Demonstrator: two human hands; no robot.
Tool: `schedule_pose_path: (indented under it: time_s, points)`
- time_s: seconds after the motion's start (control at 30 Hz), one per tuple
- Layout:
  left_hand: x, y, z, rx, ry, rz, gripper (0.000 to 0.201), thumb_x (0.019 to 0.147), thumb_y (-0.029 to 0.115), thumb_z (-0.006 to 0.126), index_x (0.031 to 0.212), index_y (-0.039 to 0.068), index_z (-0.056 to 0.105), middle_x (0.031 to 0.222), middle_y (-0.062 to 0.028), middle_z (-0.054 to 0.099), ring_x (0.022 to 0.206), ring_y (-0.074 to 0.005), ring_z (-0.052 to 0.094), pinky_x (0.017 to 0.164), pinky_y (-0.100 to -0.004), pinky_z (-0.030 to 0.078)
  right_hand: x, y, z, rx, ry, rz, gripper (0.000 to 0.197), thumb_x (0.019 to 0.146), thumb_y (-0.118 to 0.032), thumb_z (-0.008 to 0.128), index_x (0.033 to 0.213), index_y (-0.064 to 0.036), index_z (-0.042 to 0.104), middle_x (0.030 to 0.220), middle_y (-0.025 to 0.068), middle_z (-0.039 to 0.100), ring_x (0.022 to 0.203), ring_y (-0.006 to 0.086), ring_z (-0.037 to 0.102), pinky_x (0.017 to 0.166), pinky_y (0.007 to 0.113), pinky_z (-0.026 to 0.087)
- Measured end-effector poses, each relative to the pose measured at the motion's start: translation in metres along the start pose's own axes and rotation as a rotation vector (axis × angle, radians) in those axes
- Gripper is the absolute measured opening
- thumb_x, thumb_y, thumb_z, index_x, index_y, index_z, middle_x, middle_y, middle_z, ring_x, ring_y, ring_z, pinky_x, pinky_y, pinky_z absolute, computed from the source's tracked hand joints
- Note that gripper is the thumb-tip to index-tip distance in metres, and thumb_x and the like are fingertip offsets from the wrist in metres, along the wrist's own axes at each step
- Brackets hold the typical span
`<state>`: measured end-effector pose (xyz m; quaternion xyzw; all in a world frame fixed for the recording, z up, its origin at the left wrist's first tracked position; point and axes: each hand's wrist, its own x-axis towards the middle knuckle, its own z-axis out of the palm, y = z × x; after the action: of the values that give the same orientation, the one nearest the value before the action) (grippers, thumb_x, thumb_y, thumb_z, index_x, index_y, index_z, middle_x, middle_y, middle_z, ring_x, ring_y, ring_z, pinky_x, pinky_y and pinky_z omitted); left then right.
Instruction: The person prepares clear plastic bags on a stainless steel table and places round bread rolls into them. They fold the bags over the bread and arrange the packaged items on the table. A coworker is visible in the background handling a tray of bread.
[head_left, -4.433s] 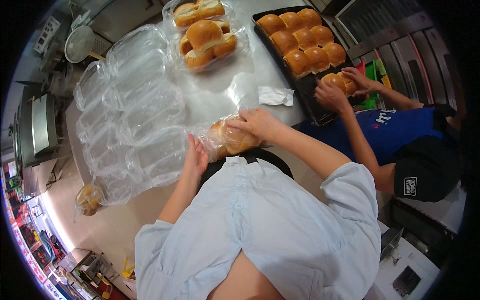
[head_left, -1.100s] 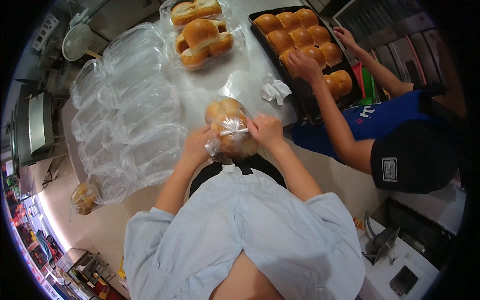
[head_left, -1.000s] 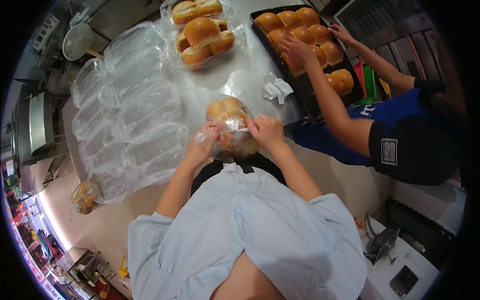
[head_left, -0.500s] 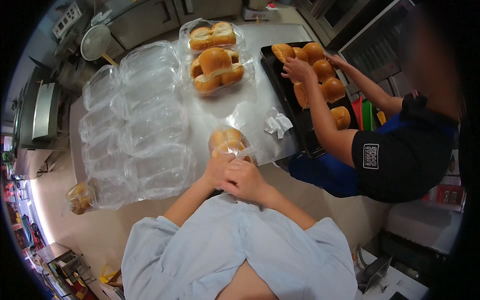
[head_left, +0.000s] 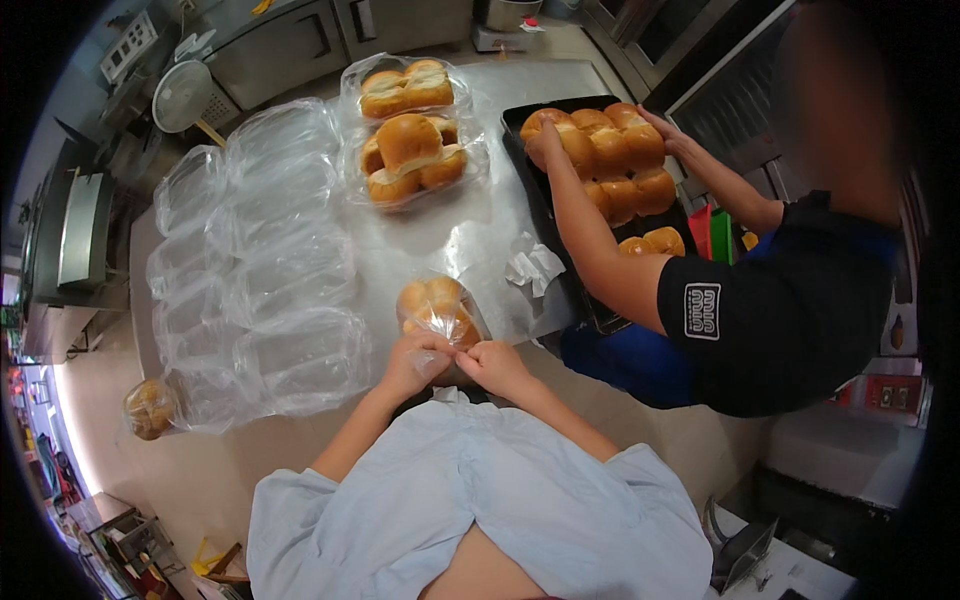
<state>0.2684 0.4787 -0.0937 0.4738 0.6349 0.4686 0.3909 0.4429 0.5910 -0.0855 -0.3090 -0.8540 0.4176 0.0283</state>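
Note:
At the near edge of the metal table, a clear plastic bag of golden buns (head_left: 438,305) stands right in front of me. My left hand (head_left: 412,364) is closed on the gathered plastic at the bag's near end. Beside it, my right hand (head_left: 497,367) is closed too, fingertips pinching the same plastic, and the two hands almost meet. Whether a tie is between the fingers is too small to tell. Farther off lie more buns (head_left: 412,145) in clear plastic, some stacked on others. Rows of clear plastic bags (head_left: 290,270) cover the left of the table.
A co-worker's hands (head_left: 545,140) grip a joined block of buns (head_left: 610,145) over a black baking tray (head_left: 545,210) at right. Crumpled white paper (head_left: 535,265) lies beside that tray. Another bagged bun pack (head_left: 152,408) sits at the table's near left corner. A strainer (head_left: 185,95) stands at far left.
My hands, overlapped before, have drawn apart to pinch the bag's neck side by side. The co-worker has lifted and tilted the block of buns on the tray.

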Motion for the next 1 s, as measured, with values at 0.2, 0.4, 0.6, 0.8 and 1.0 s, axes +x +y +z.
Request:
schedule_pose_path:
  time_s: [0.2, 0.4, 0.6, 0.8, 1.0]
  points:
    - [0.017, 0.046, 0.000, 0.591, 0.089, 0.366, 0.013, 0.071, 0.006, 0.068, 0.083, 0.009, 0.066, 0.085, -0.0068, 0.064, 0.075, -0.0284, 0.061, 0.067, -0.0374, 0.050, 0.024, -0.033, -0.035, 0.245, 0.204, -0.158, 0.011, 0.087, -0.013, 0.060, 0.090, -0.0029, 0.062, 0.083, 0.0176, 0.064, 0.084, 0.0363, 0.064, 0.073, 0.044, 0.051]
    - [0.013, 0.027, 0.014, 0.671, 0.243, 0.381, 0.013, 0.075, 0.011, 0.068, 0.087, 0.011, 0.065, 0.084, -0.0046, 0.066, 0.073, -0.0234, 0.064, 0.060, -0.0340, 0.051, 0.030, -0.017, -0.029, 0.364, -0.035, -0.173, 0.019, 0.091, -0.008, 0.055, 0.107, -0.0024, 0.064, 0.095, 0.0184, 0.069, 0.086, 0.0337, 0.067, 0.077, 0.039, 0.053]
    - [0.010, 0.045, 0.030, 0.435, 0.418, 0.253, 0.018, 0.074, 0.003, 0.070, 0.092, 0.008, 0.070, 0.086, -0.0069, 0.068, 0.075, -0.0243, 0.067, 0.066, -0.0318, 0.053, 0.038, -0.003, -0.038, 0.302, -0.034, -0.339, 0.017, 0.088, -0.009, 0.059, 0.101, -0.0016, 0.066, 0.089, 0.0166, 0.069, 0.077, 0.0301, 0.068, 0.072, 0.036, 0.054]
    - [-0.011, 0.058, 0.037, 0.197, 0.433, -0.047, 0.015, 0.093, 0.016, 0.057, 0.087, 0.005, 0.065, 0.083, -0.0072, 0.060, 0.076, -0.0218, 0.059, 0.070, -0.0325, 0.047, 0.046, 0.002, -0.037, 0.107, 0.044, -0.497, 0.006, 0.077, -0.012, 0.064, 0.080, -0.0061, 0.063, 0.076, 0.0117, 0.064, 0.071, 0.0296, 0.065, 0.061, 0.040, 0.052]
    - [-0.035, 0.084, 0.023, -0.014, 0.399, -0.042, 0.036, 0.104, 0.026, 0.043, 0.080, 0.004, 0.059, 0.082, -0.0048, 0.056, 0.079, -0.0164, 0.055, 0.073, -0.0300, 0.044, 0.062, -0.007, -0.037, -0.015, 0.240, -0.671, 0.006, 0.072, -0.012, 0.065, 0.074, -0.0096, 0.060, 0.070, 0.0080, 0.060, 0.066, 0.0273, 0.062, 0.057, 0.039, 0.051]
